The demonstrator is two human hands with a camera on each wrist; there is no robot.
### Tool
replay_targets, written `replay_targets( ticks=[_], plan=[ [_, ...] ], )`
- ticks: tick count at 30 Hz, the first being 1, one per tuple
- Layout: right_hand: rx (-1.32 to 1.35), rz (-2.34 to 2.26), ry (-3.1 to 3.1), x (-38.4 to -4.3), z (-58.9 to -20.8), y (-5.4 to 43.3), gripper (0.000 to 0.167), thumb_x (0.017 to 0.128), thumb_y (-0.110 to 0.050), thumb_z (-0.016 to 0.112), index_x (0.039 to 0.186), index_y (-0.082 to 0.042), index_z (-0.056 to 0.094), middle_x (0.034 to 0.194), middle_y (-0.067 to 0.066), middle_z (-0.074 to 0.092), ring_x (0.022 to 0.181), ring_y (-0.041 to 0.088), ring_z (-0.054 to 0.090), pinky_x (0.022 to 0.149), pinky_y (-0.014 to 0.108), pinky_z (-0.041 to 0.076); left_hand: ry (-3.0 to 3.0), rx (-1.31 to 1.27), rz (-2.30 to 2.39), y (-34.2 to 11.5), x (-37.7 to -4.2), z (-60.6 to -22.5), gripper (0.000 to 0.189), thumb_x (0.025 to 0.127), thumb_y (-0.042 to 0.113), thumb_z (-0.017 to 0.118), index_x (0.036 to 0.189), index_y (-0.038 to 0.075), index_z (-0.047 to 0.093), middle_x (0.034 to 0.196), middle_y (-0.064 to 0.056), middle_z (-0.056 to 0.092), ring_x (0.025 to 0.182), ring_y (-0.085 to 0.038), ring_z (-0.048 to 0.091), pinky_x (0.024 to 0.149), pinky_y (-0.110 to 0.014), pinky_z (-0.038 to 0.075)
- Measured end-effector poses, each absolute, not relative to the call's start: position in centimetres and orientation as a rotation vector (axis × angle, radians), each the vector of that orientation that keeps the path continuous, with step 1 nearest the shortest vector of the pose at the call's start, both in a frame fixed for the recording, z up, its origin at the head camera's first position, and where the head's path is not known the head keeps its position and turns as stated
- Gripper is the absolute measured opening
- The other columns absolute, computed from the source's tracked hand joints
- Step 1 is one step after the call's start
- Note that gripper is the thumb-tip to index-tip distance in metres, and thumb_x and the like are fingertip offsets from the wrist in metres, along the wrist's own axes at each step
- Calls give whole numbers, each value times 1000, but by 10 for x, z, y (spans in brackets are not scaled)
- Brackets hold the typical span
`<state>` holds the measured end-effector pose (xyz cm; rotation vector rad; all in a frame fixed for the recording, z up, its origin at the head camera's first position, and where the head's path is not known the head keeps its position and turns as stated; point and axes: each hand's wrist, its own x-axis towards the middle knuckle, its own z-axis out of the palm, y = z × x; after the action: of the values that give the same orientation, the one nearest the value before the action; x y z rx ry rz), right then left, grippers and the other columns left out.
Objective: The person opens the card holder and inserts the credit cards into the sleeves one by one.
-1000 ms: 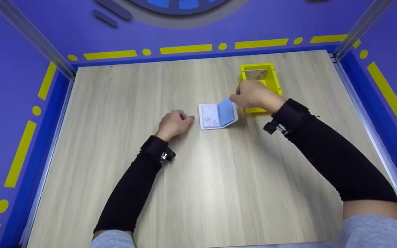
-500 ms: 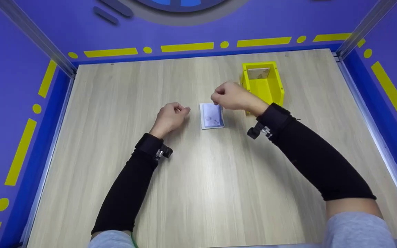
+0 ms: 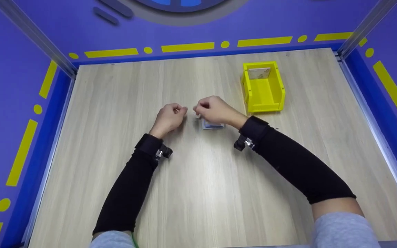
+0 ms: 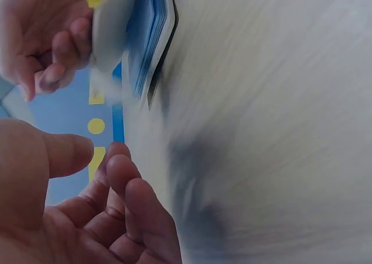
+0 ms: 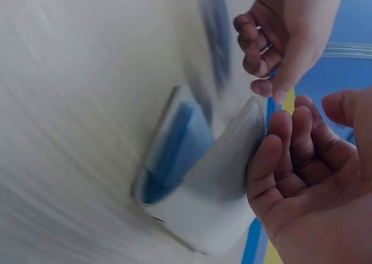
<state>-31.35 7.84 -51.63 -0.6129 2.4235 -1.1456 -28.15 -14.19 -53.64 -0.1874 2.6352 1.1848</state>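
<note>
A small notebook point(image 3: 213, 126) with a pale cover point(image 5: 212, 203) and blue pages point(image 5: 180, 153) lies on the table, partly hidden under my right hand point(image 3: 215, 110) in the head view. In the right wrist view the cover stands tilted up at an angle over the pages. The bent fingers of my right hand touch the outer face of that cover, while the thumb stays apart from it. To the left of the notebook, my left hand point(image 3: 169, 119) rests near the table with loosely curled fingers and holds nothing.
A yellow open-front bin point(image 3: 266, 107) stands behind and to the right of the notebook. A pale patterned card or booklet point(image 3: 259, 73) leans against its back wall. Blue panels point(image 3: 184, 34) with yellow marks enclose the wooden table point(image 3: 191, 193) at the back and sides.
My right hand has moved left from near the bin, folding the notebook's right side over toward the left. The left hand has shifted slightly away from the notebook.
</note>
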Motion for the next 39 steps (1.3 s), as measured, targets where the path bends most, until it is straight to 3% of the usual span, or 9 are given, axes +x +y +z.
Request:
replay_targets(
  ticks=[8,16,22,30,39],
  plan=[
    [-554,-1056,2474,-313,-532,96,32,105,-28,59,74,-19,62,66,-10,50,66,12,48,65,29,37,2614,-139,1192,-135,-283,-539,28,109,40,64,106,14,75,82,5,58,68,-13,55,63,-29,44],
    [-431,-875,2495,-315,-531,115,31,101,-28,64,72,-19,65,65,-7,54,67,14,50,63,28,38,2624,-73,1188,-126,-287,-540,25,107,37,65,113,15,76,82,7,57,72,-14,54,68,-29,42],
    [-397,-803,2508,-317,-532,120,40,101,-32,68,64,-20,61,58,-8,51,57,12,45,55,28,33,2571,6,1242,-121,-290,-538,28,107,39,65,121,19,78,81,6,61,68,-14,54,65,-29,42],
    [-397,-810,2508,-317,-536,122,42,103,-37,69,66,-19,63,59,-8,51,57,12,45,55,27,33,2516,42,1305,-121,-297,-552,27,106,40,67,113,17,80,78,8,60,65,-11,54,62,-26,43],
    [-216,-781,2573,-318,-535,128,46,108,-43,64,70,-17,60,64,-5,51,61,15,49,57,30,36,2599,16,1202,-115,-291,-548,21,107,33,69,109,13,75,83,6,58,72,-12,54,69,-28,42]
  ],
)
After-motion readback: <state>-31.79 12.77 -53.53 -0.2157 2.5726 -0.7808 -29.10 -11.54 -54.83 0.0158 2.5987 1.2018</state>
